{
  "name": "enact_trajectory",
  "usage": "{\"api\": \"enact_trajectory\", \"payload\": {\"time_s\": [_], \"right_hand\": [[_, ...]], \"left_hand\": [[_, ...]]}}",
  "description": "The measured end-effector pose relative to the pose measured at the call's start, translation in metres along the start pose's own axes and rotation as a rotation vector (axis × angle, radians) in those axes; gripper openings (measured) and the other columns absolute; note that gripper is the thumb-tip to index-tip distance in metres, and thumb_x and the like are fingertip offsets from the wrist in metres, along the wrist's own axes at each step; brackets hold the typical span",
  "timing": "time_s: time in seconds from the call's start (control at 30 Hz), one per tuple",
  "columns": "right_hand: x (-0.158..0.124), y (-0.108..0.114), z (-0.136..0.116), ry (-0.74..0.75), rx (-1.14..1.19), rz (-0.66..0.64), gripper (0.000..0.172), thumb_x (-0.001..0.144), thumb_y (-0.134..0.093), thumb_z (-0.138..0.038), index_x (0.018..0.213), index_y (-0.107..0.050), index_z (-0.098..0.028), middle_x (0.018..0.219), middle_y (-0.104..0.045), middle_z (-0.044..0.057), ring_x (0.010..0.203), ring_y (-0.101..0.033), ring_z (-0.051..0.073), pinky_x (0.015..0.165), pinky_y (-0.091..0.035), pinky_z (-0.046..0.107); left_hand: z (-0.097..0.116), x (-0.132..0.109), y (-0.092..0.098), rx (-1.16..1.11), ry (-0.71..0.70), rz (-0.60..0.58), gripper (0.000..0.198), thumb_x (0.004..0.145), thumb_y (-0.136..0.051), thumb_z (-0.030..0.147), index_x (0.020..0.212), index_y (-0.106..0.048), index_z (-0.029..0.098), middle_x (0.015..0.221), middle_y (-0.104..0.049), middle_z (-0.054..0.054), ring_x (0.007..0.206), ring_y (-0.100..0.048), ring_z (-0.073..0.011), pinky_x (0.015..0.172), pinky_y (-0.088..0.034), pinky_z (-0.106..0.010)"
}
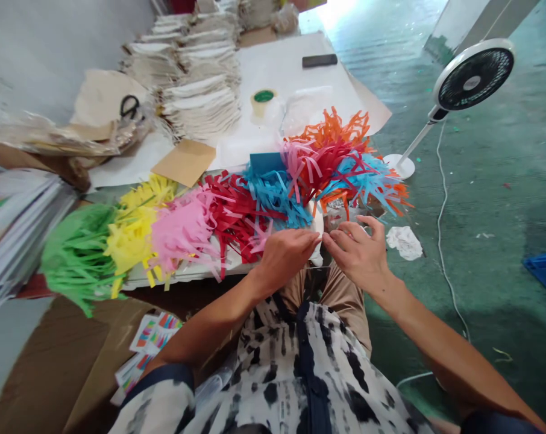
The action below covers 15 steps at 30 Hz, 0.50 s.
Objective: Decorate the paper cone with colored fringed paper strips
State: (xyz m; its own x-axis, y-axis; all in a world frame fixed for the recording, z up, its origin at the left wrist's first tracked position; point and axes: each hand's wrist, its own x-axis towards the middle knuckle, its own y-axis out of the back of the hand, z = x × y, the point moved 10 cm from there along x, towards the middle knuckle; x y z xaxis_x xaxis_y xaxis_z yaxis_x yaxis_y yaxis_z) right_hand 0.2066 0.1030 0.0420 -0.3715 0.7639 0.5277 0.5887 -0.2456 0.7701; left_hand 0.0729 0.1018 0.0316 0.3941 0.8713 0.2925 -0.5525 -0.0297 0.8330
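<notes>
Head view: L grip [284,259] & R grip [357,253] curled, tips almost meeting, hold unclear; paper fringe [237,211] just fwd, nearer L grip.

Our black-and-white shirt [273,386] and tan shorts [348,301]

We wear the shirt's loose black blotches over white, with a dark navy strip [307,367] down its front and dark navy bands [160,375] edging the short sleeves.

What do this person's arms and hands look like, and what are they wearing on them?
The left hand and right hand are bare, with no gloves, and the forearms are uncovered. A short-sleeved white shirt with black tie-dye streaks ends in dark navy sleeve bands.
</notes>
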Motion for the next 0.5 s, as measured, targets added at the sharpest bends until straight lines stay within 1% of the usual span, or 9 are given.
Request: {"api": "enact_trajectory", "payload": {"time_s": [0.03,0.1,0.13,0.2,0.23,0.3,0.37,0.43,0.5], "right_hand": [[-0.001,0.009,-0.012,0.106,-0.08,0.044,0.019,0.102,-0.063,-0.02,0.106,-0.066,-0.039,0.09,-0.074,-0.009,0.102,-0.07,0.017,0.109,-0.043,0.044],[-0.006,0.028,-0.034,0.296,-0.249,0.167,0.024,0.102,-0.065,-0.018,0.113,-0.066,-0.038,0.1,-0.078,-0.01,0.104,-0.07,0.016,0.106,-0.041,0.043],[-0.008,0.035,-0.041,0.351,-0.31,0.229,0.025,0.1,-0.068,-0.017,0.114,-0.066,-0.038,0.101,-0.078,-0.01,0.103,-0.071,0.016,0.105,-0.041,0.043],[-0.01,0.046,-0.047,0.379,-0.35,0.306,0.027,0.098,-0.072,-0.019,0.116,-0.068,-0.039,0.099,-0.079,-0.012,0.099,-0.071,0.016,0.105,-0.04,0.043],[-0.01,0.049,-0.049,0.377,-0.35,0.332,0.029,0.097,-0.074,-0.019,0.118,-0.068,-0.039,0.098,-0.079,-0.012,0.098,-0.072,0.016,0.105,-0.04,0.044],[-0.007,0.054,-0.052,0.365,-0.335,0.369,0.034,0.095,-0.076,-0.018,0.122,-0.069,-0.038,0.098,-0.08,-0.011,0.097,-0.072,0.016,0.104,-0.04,0.044],[-0.001,0.055,-0.053,0.318,-0.26,0.363,0.033,0.094,-0.076,-0.017,0.12,-0.07,-0.035,0.098,-0.081,-0.01,0.096,-0.072,0.017,0.103,-0.04,0.045],[0.01,0.055,-0.046,0.201,-0.095,0.326,0.02,0.096,-0.076,-0.02,0.111,-0.074,-0.033,0.093,-0.08,-0.008,0.094,-0.071,0.019,0.098,-0.042,0.044],[0.02,0.048,-0.03,0.002,0.178,0.265,0.003,0.097,-0.076,-0.028,0.098,-0.077,-0.031,0.087,-0.079,-0.005,0.089,-0.07,0.02,0.088,-0.047,0.041]], "left_hand": [[-0.009,-0.002,0.006,-0.17,0.114,-0.009,0.033,0.107,-0.055,0.038,0.104,-0.081,0.018,0.095,-0.081,-0.006,0.083,-0.071,-0.0202,0.073,-0.046,-0.031],[-0.02,-0.009,0.005,-0.533,0.305,-0.115,0.038,0.103,-0.06,0.049,0.101,-0.083,0.018,0.087,-0.08,-0.004,0.076,-0.07,-0.0181,0.068,-0.045,-0.028],[-0.019,-0.012,0.002,-0.7,0.372,-0.193,0.039,0.1,-0.065,0.051,0.096,-0.084,0.017,0.083,-0.079,-0.004,0.072,-0.068,-0.0167,0.066,-0.045,-0.026],[-0.013,-0.018,-0.001,-0.959,0.469,-0.304,0.037,0.094,-0.074,0.05,0.089,-0.083,0.015,0.079,-0.077,-0.004,0.069,-0.065,-0.0138,0.066,-0.045,-0.025],[-0.011,-0.019,0.0,-1.057,0.508,-0.316,0.035,0.091,-0.078,0.048,0.088,-0.083,0.014,0.08,-0.076,-0.004,0.07,-0.064,-0.0125,0.068,-0.046,-0.024],[-0.01,-0.02,-0.001,-1.223,0.581,-0.296,0.03,0.084,-0.085,0.045,0.088,-0.081,0.015,0.079,-0.075,-0.003,0.07,-0.064,-0.0109,0.069,-0.047,-0.023],[-0.009,-0.024,-0.007,-1.354,0.647,-0.293,0.031,0.078,-0.09,0.043,0.087,-0.079,0.015,0.076,-0.073,-0.002,0.069,-0.065,-0.0108,0.069,-0.048,-0.022],[-0.011,-0.026,-0.013,-1.406,0.684,-0.285,0.033,0.076,-0.092,0.043,0.087,-0.078,0.016,0.076,-0.072,-0.002,0.069,-0.066,-0.011,0.068,-0.048,-0.023],[-0.017,-0.025,-0.012,-1.366,0.675,-0.226,0.032,0.077,-0.091,0.044,0.087,-0.079,0.016,0.078,-0.073,-0.002,0.071,-0.065,-0.0104,0.07,-0.049,-0.023]]}}
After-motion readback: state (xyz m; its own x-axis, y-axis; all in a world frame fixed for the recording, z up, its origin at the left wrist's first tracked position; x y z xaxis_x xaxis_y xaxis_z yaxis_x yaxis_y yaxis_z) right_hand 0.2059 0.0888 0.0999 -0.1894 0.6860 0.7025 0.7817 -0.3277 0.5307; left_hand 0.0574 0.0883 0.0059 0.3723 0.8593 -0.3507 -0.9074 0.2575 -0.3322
